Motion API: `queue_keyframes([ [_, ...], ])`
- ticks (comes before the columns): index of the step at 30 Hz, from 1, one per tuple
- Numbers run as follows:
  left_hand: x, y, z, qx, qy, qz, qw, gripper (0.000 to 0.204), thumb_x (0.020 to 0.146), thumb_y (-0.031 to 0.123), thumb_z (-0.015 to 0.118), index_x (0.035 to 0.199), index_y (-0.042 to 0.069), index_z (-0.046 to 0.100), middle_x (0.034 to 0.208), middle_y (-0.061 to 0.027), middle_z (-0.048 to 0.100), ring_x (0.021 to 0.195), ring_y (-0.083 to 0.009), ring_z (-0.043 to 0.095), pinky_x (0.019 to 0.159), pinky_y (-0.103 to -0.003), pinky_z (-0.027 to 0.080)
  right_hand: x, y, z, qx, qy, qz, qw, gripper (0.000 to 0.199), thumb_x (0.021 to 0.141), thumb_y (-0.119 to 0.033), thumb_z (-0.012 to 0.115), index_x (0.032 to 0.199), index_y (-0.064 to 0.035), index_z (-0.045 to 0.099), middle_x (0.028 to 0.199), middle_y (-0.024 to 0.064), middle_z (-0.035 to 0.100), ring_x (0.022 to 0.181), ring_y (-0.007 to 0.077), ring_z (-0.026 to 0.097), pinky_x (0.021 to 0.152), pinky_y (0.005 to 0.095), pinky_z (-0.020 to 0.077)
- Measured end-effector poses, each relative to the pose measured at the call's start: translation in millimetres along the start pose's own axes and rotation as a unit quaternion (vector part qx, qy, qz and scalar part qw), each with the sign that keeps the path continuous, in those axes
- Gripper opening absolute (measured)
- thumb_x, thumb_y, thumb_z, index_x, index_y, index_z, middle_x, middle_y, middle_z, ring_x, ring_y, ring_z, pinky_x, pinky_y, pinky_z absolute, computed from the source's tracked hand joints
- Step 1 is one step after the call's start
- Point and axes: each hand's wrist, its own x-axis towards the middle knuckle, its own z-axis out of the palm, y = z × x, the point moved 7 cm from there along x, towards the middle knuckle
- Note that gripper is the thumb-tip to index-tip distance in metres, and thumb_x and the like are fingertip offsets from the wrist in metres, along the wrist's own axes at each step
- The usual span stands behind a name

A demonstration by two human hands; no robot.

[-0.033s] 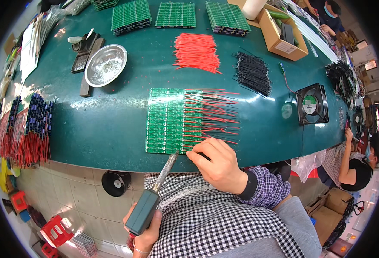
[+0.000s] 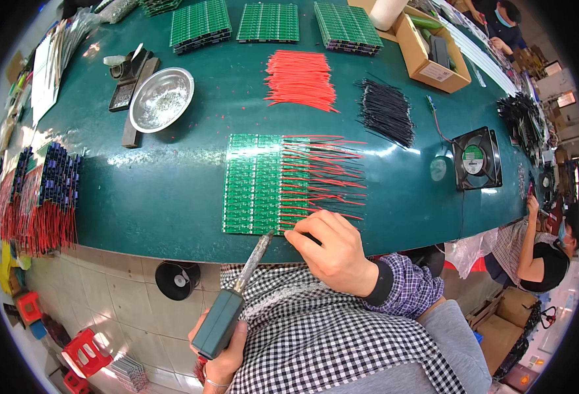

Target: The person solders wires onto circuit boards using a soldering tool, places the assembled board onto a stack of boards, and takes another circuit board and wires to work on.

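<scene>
A green circuit board panel lies flat near the table's front edge, with red and black wires running off to the right from its right-hand columns. My left hand is wrapped round the dark green handle of a soldering iron. The iron slants up and right, its tip at the panel's lower edge. Beside that tip, my right hand is closed in a pinch on a red wire, whose end meets the board's lower right part. The fingers hide most of this wire.
Behind the panel lie a red wire pile and a black wire pile. A metal bowl stands left, a small fan right. Stacked boards and a cardboard box are farther back. Wired boards sit far left.
</scene>
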Motion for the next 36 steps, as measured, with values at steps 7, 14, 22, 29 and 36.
queue_keyframes([
  [7, 0.8, 3.2, 3.8, 0.006, -0.021, -0.008, 1.000, 0.022, 0.070, 0.001, 0.079, 0.090, -0.004, 0.070, 0.081, -0.0144, 0.067, 0.067, -0.0274, 0.064, 0.061, -0.036, 0.051, 3.4, -1.1, -2.2, -0.003, 0.014, 0.007, 1.000, 0.026, 0.068, 0.000, 0.075, 0.094, -0.0008, 0.072, 0.087, 0.0068, 0.064, 0.078, 0.0223, 0.063, 0.065, 0.0337, 0.0500],
  [14, -5.4, -8.1, 2.6, 0.000, -0.028, -0.065, 0.997, 0.023, 0.071, 0.002, 0.079, 0.091, -0.005, 0.070, 0.082, -0.0146, 0.067, 0.068, -0.0266, 0.064, 0.062, -0.036, 0.051, 1.0, -1.9, 0.2, -0.009, 0.002, -0.002, 1.000, 0.025, 0.073, -0.006, 0.065, 0.097, 0.0001, 0.069, 0.090, 0.0064, 0.060, 0.084, 0.0211, 0.059, 0.071, 0.0330, 0.0481],
  [22, -22.0, -25.3, -6.9, -0.112, 0.025, -0.056, 0.992, 0.041, 0.085, -0.006, 0.072, 0.124, -0.007, 0.061, 0.105, -0.0141, 0.069, 0.067, -0.0136, 0.060, 0.056, -0.027, 0.049, 2.8, -0.5, -2.7, -0.006, 0.006, 0.015, 1.000, 0.026, 0.069, -0.002, 0.074, 0.095, -0.0006, 0.072, 0.089, 0.0070, 0.064, 0.080, 0.0227, 0.063, 0.066, 0.0345, 0.0510],
  [29, -4.6, -9.6, -0.3, -0.121, 0.042, -0.037, 0.991, 0.043, 0.086, -0.009, 0.066, 0.129, -0.007, 0.059, 0.117, -0.0157, 0.068, 0.063, -0.0117, 0.057, 0.053, -0.025, 0.044, 1.8, -1.1, -3.7, -0.003, 0.010, 0.013, 1.000, 0.028, 0.069, -0.003, 0.070, 0.096, -0.0003, 0.071, 0.092, 0.0074, 0.064, 0.082, 0.0232, 0.063, 0.068, 0.0347, 0.0513],
  [36, 48.5, 38.0, -9.8, -0.057, 0.148, 0.141, 0.977, 0.046, 0.085, -0.012, 0.063, 0.131, -0.008, 0.056, 0.119, -0.0173, 0.068, 0.062, -0.0094, 0.054, 0.051, -0.022, 0.042, -11.6, 5.2, -16.7, -0.006, 0.003, 0.018, 1.000, 0.030, 0.070, -0.006, 0.066, 0.100, 0.0002, 0.070, 0.094, 0.0068, 0.062, 0.089, 0.0226, 0.061, 0.073, 0.0336, 0.0505],
])
